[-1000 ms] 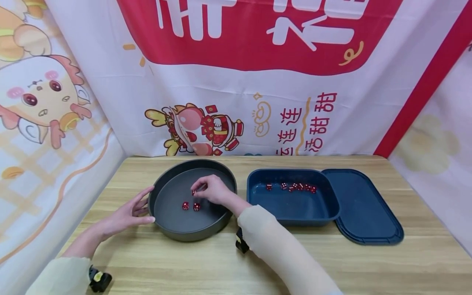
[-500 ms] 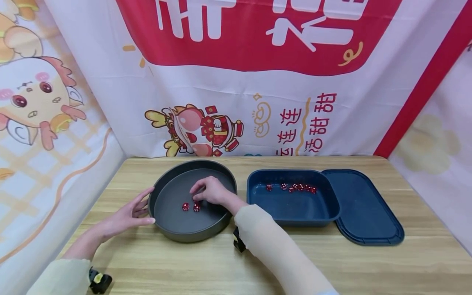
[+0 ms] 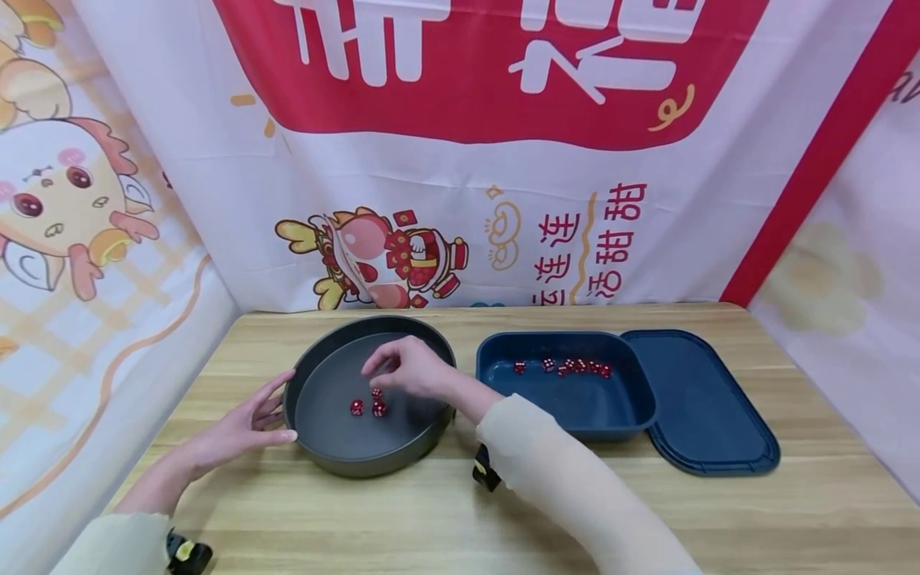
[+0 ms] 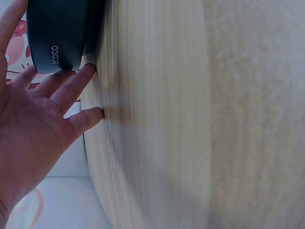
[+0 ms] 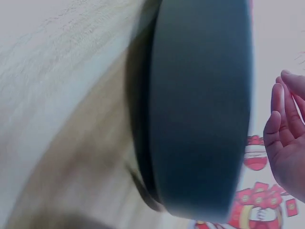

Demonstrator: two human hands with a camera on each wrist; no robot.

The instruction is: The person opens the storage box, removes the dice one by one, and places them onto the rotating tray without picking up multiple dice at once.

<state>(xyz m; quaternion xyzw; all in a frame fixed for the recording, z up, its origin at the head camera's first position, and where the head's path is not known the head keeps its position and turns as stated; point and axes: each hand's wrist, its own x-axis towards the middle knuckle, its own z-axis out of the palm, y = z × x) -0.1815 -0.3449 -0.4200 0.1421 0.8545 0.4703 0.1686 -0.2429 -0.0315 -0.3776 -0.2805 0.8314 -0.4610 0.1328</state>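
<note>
Three red dice (image 3: 378,409) with white dots lie close together in a round dark grey pan (image 3: 334,431). Just above them is my right hand (image 3: 413,369), its thumb and index finger apart and nothing visible between them. In the right wrist view the same hand (image 5: 288,138) appears beyond the pan's outer wall (image 5: 200,109). At the pan's left side my left hand (image 3: 240,427) spreads its fingers and thumb against the outside wall. The left wrist view shows these fingers (image 4: 71,90) extended, some touching the pan near the word "ecoco".
Right of the pan stands a dark blue rectangular box (image 3: 568,431) with several red dice (image 3: 580,366) along its far side. Its matching lid (image 3: 707,407) lies beside it, against the box's right edge. Printed cloth (image 3: 431,176) hangs behind the wooden table (image 3: 402,519).
My right hand has let go of a die, which now sits just behind the other two, and has lifted slightly. My left hand stays at the pan. The head view has shifted a little.
</note>
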